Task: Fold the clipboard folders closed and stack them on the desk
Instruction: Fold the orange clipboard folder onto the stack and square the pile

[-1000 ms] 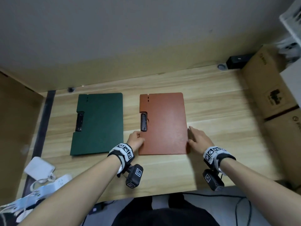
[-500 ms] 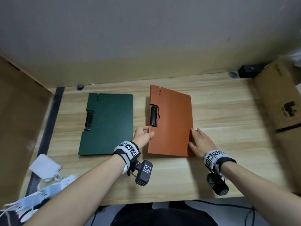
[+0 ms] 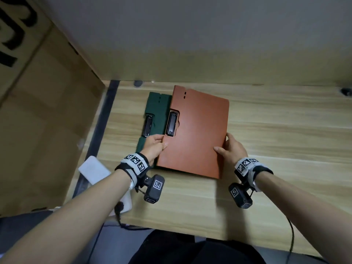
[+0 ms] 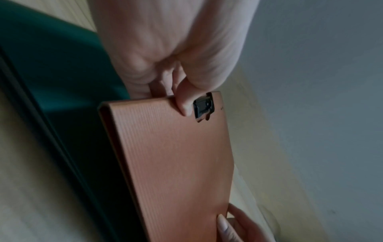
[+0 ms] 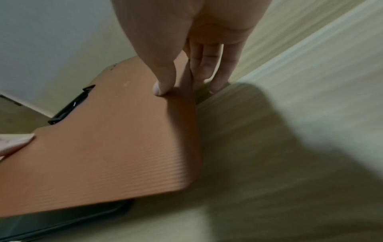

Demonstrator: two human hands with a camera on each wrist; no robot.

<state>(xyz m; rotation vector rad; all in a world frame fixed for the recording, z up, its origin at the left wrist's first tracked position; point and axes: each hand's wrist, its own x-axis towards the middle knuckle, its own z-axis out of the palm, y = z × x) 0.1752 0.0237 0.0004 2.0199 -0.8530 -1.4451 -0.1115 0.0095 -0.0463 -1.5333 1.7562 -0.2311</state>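
Observation:
The closed orange clipboard folder (image 3: 198,134) is held tilted a little above the desk, its left part overlapping the closed dark green folder (image 3: 156,109), which lies flat. My left hand (image 3: 162,142) pinches the orange folder's left edge just below its black clip (image 3: 171,123), thumb on top (image 4: 184,101). My right hand (image 3: 222,143) grips the right edge, thumb on the cover (image 5: 163,81) and fingers underneath. In the left wrist view the orange folder (image 4: 176,155) hangs over the green one (image 4: 58,65). Most of the green folder is hidden under the orange one (image 5: 114,147).
The wooden desk (image 3: 276,140) stretches bare to the right of the folders. A large cardboard box (image 3: 47,121) stands at the left. A white adapter (image 3: 95,169) with cables lies at the desk's front left corner. The wall runs along the back.
Both hands have taken hold of the orange folder, lifted it off the desk and carried it left, so that it now overlaps the green folder.

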